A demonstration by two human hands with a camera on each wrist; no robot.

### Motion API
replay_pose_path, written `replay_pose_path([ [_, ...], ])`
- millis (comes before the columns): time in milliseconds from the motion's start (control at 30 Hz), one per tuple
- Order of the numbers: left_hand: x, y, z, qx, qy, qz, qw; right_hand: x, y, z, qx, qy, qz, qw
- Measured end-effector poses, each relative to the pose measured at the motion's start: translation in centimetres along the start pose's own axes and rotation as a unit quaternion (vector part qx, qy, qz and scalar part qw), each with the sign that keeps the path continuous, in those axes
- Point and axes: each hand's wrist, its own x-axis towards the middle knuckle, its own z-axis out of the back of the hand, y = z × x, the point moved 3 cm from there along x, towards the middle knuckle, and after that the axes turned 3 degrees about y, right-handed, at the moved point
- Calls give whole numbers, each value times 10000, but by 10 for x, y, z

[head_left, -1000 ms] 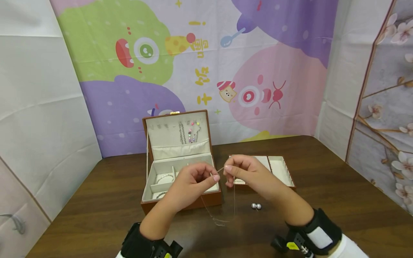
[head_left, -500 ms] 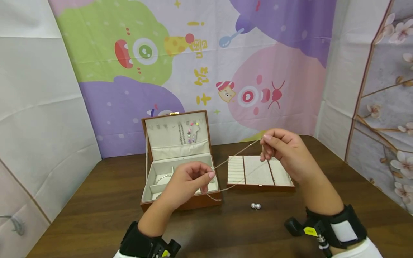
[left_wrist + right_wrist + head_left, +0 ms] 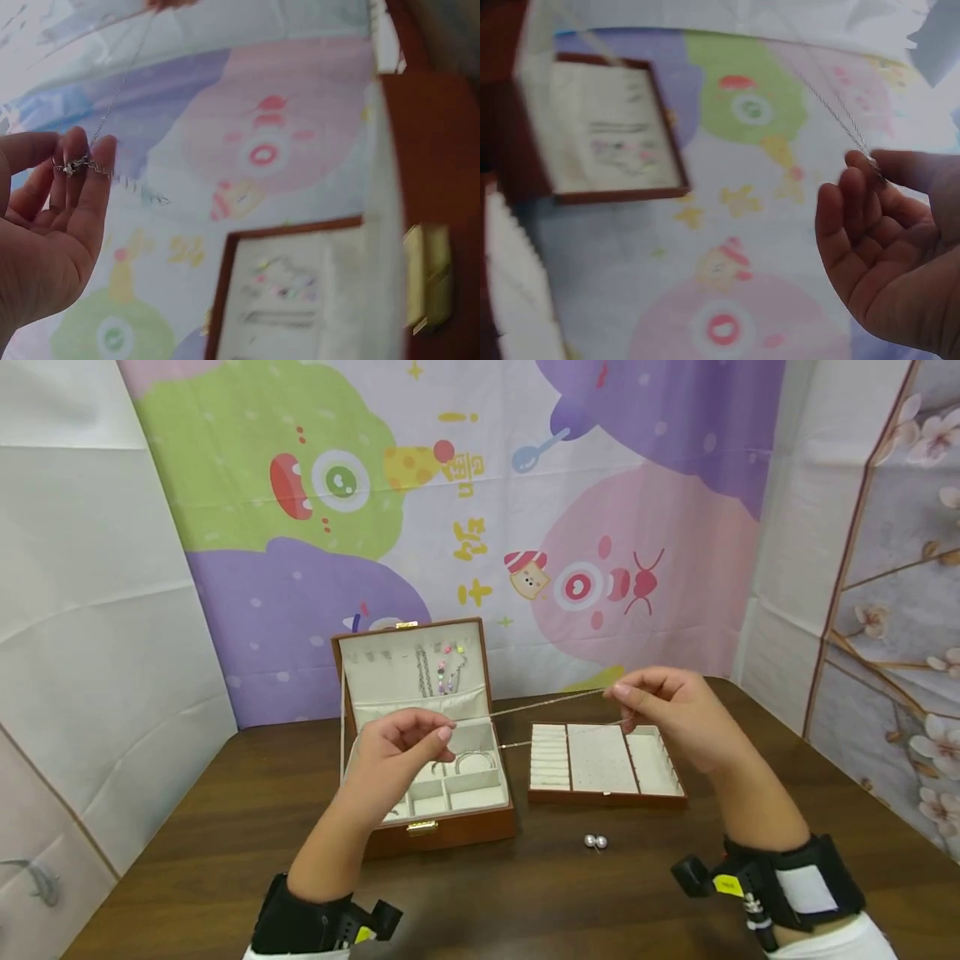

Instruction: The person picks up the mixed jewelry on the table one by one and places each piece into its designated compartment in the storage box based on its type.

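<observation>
A thin silver chain necklace (image 3: 547,703) stretches between my two hands above the table. My left hand (image 3: 393,760), in front of the jewelry box (image 3: 476,833), pinches one end; a short length with links dangles past its fingers (image 3: 97,202). Higher and to the right, my right hand (image 3: 675,706) pinches the other end between thumb and fingertips, over the tray. Two strands (image 3: 836,112) meet at that pinch in the right wrist view. The left hand hides part of the open box.
Bracelets (image 3: 475,762) lie in the box's compartments. A silver chain (image 3: 423,672) and a colourful beaded necklace (image 3: 450,672) hang inside its raised lid. Right of it sits a divided jewelry tray (image 3: 607,798), with two pearl-like balls (image 3: 596,842) in front on the table (image 3: 525,902).
My hands have moved apart, drawing the necklace out between them. The right hand rose to the right; the left later shifted left and slightly up.
</observation>
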Motion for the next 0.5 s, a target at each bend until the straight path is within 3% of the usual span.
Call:
replay_pose_path([
  [167,9,-14,24,581,-258,43,9980,2,-30,-20,-904,812,-801,9893],
  [333,32,-31,33,1491,-39,115,9888,3,-54,-48,-1027,1470,-1043,9782],
  [500,53,-40,36,1959,274,-11,9802,6,-69,-75,-1020,1846,-1220,9699],
])
